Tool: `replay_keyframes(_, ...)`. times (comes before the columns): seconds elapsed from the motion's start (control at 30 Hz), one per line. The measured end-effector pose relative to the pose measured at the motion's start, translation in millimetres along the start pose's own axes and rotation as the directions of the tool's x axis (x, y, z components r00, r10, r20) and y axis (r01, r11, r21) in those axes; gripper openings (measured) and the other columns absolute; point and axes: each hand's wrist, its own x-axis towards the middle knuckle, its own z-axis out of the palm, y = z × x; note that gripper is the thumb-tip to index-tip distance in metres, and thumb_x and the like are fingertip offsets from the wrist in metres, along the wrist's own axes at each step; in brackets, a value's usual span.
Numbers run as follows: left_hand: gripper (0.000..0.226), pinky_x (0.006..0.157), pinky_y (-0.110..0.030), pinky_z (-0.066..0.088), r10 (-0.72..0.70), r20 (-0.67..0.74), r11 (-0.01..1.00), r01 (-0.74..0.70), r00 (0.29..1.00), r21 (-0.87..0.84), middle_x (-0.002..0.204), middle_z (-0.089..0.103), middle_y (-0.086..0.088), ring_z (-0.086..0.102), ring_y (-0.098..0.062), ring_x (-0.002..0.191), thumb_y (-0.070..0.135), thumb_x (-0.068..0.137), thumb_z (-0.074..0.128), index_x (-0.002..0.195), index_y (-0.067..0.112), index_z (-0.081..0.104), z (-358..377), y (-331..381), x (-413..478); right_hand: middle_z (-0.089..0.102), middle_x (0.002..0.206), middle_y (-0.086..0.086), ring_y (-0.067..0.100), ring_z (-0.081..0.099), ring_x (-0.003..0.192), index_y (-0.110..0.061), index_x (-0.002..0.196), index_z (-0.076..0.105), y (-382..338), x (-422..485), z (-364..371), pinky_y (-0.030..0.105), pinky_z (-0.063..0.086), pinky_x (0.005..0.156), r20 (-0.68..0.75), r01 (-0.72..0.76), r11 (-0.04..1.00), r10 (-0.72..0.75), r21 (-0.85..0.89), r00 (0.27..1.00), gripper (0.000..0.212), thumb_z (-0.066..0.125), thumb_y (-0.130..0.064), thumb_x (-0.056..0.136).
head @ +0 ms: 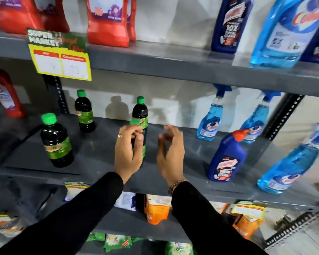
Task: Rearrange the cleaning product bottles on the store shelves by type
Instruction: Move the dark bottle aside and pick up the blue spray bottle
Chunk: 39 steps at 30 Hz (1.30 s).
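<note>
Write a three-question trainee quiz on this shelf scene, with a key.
1. True or false: the left hand is closed around a green-capped dark bottle.
2. The dark blue bottle with the orange cap stands: A) among the green-capped bottles B) near the light blue spray bottles C) on the top shelf.
3. The right hand holds ____.

Key: 1 true; 2 B; 3 nothing.

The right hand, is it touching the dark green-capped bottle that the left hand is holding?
Apart. The head view shows bare grey shelf between the open right hand and the dark bottle, which only the left hand grips.
</note>
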Motion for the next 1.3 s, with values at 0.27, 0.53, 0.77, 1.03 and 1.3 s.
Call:
replay_keyframes(0.27, 0.02, 0.075, -0.018, 0.042, 0.452, -0.19, 0.864, -0.481, 0.871, -0.149, 0.091, 0.053, -0.007, 0.052, -0.012, 0.082, 0.022, 0.097, 0.039, 0.098, 0.006, 0.051, 75, 161, 125, 0.061, 0.102, 0.026, 0.029, 0.052, 0.102, 0.003, 0.102, 0.058, -103, 126, -149, 0.042, 0.046, 0.095, -0.382, 0.583, 0.719, -0.694, -0.378, 0.61, 0.02, 0.054, 0.008, 0.083)
replay_keyframes(0.53, 0.053, 0.108, -0.035, 0.033, -0.156, 0.335, 0.956, 0.227, 0.929, -0.184, 0.144, 0.041, -0.011, 0.042, -0.02, 0.128, 0.028, 0.094, 0.049, 0.14, 0.011, 0.029, 169, 216, 215, 0.049, 0.135, 0.021, 0.033, 0.046, 0.125, -0.001, 0.133, 0.031, -119, 210, -230, 0.044, 0.037, 0.107, -0.144, -0.126, 0.978, 0.102, -0.166, 0.984, 0.06, 0.064, -0.012, 0.083)
replay_keyframes(0.77, 0.046, 0.097, -0.04, 0.047, -0.17, 0.294, 0.941, 0.243, 0.941, -0.235, 0.125, 0.062, -0.007, 0.059, -0.02, 0.109, 0.038, 0.09, 0.053, 0.13, 0.016, 0.047, 173, 229, 225, 0.069, 0.109, 0.012, 0.025, 0.065, 0.097, -0.011, 0.113, 0.055, -119, 204, -239, 0.039, 0.053, 0.09, -0.087, -0.056, 0.993, 0.047, -0.105, 0.995, 0.034, 0.067, -0.007, 0.08)
replay_keyframes(1.03, 0.045, 0.088, -0.03, 0.051, 0.141, 0.015, 0.967, -0.134, 0.99, -0.215, 0.102, 0.06, 0.0, 0.061, -0.012, 0.096, 0.045, 0.084, 0.059, 0.123, 0.022, 0.056, 129, 266, 161, 0.068, 0.114, 0.005, 0.017, 0.065, 0.102, -0.019, 0.122, 0.053, -135, 126, -255, 0.041, 0.056, 0.088, -0.102, 0.115, 0.985, -0.102, 0.132, 0.99, 0.041, 0.066, -0.015, 0.083)
replay_keyframes(1.3, 0.058, 0.081, -0.024, 0.041, 0.242, 0.007, 0.967, -0.242, 0.97, 0.083, 0.096, 0.059, -0.022, 0.051, -0.017, 0.092, 0.048, 0.09, 0.042, 0.116, -0.002, 0.056, 102, 198, 28, 0.056, 0.126, 0.004, 0.01, 0.059, 0.113, -0.037, 0.125, 0.04, -64, -2, -204, 0.025, 0.048, 0.097, -0.103, -0.011, 0.982, 0.031, 0.188, 0.994, 0.056, 0.067, -0.012, 0.082)
